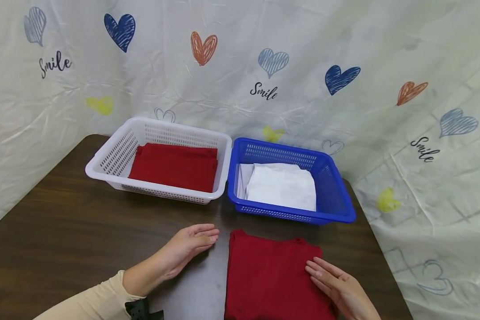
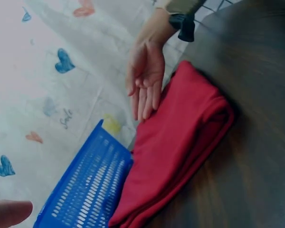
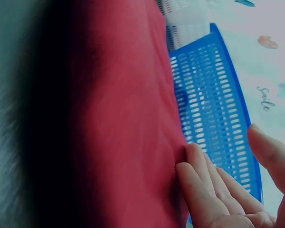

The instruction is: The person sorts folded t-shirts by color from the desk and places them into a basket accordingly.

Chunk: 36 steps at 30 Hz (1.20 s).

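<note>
A folded red garment (image 1: pixel 274 280) lies on the table in front of the blue basket. In the left wrist view, the folded layers of this red cloth (image 2: pixel 180 137) show along its side. My left hand (image 1: pixel 190 246) is held to the left of the garment, fingers straight, a small gap between them and the cloth. At the garment's right edge, my right hand (image 1: pixel 340 284) has its fingers extended, the tips touching the fabric. The right wrist view shows those fingers (image 3: pixel 199 185) against the cloth's edge. Neither hand grips anything.
A white basket (image 1: pixel 160 191) at the back left contains folded red cloth (image 1: pixel 176 166). Beside it, a blue basket (image 1: pixel 338 195) contains folded white cloth (image 1: pixel 282 186). Both stand on the dark wooden table (image 1: pixel 64 222), before a curtain (image 1: pixel 232 80) printed with hearts.
</note>
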### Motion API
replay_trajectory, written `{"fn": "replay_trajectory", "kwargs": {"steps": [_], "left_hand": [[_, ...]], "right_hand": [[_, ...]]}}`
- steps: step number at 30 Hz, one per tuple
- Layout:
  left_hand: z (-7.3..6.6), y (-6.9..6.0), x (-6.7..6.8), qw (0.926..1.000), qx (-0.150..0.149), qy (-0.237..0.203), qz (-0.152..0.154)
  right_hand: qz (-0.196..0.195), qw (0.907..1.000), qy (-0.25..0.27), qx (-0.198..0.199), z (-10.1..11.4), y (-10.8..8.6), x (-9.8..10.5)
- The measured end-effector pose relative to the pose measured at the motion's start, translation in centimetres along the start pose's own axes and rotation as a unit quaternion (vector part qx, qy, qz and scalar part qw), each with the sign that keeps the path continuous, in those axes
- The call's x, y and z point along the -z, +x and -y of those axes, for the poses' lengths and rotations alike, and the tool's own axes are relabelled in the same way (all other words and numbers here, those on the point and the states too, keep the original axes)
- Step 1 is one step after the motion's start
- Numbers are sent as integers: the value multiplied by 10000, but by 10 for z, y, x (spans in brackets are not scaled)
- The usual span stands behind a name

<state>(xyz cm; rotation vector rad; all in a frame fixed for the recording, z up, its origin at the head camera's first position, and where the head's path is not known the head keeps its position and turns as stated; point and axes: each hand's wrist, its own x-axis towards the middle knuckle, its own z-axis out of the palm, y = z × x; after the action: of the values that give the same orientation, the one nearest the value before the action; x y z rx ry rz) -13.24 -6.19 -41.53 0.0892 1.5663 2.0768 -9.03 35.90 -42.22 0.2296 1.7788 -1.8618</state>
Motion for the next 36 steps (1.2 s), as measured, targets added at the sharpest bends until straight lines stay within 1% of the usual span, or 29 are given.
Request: {"fn": "replay_trajectory", "kwargs": {"steps": [4, 8, 11, 16, 21, 23, 24, 25, 27, 32, 36], "left_hand": [[5, -1, -3, 10000, 74, 55, 34], [10, -3, -5, 9999, 95, -8, 62], [16, -5, -6, 9998, 165, -37, 75], [26, -7, -9, 9995, 250, -93, 155], [33, -8, -13, 9992, 294, -173, 185], [36, -8, -16, 9991, 327, -185, 196], [37, -8, -17, 9990, 348, -188, 206], [38, -8, -19, 9989, 368, -192, 203], [41, -8, -22, 9987, 403, -207, 218], [46, -7, -24, 9985, 435, -263, 204], [48, -5, -26, 9983, 426, -353, 208]], "right_hand": [[-202, 9997, -142, -93, -2, -6, 7], [-233, 9995, -142, -143, -4, -9, 13], [-329, 9991, -183, -192, -4, -10, 15], [-627, 9972, -281, -281, -6, -12, 17], [-1023, 9942, -230, -245, -7, -13, 23], [-1177, 9922, -285, -304, -7, -14, 27], [-1194, 9917, -306, -362, -7, -14, 29], [-1187, 9916, -293, -427, -8, -14, 31], [-1047, 9928, -178, -547, -9, -15, 36], [-511, 9962, 230, -673, -15, -13, 46], [-439, 9963, 71, -735, -16, -10, 48]]}}
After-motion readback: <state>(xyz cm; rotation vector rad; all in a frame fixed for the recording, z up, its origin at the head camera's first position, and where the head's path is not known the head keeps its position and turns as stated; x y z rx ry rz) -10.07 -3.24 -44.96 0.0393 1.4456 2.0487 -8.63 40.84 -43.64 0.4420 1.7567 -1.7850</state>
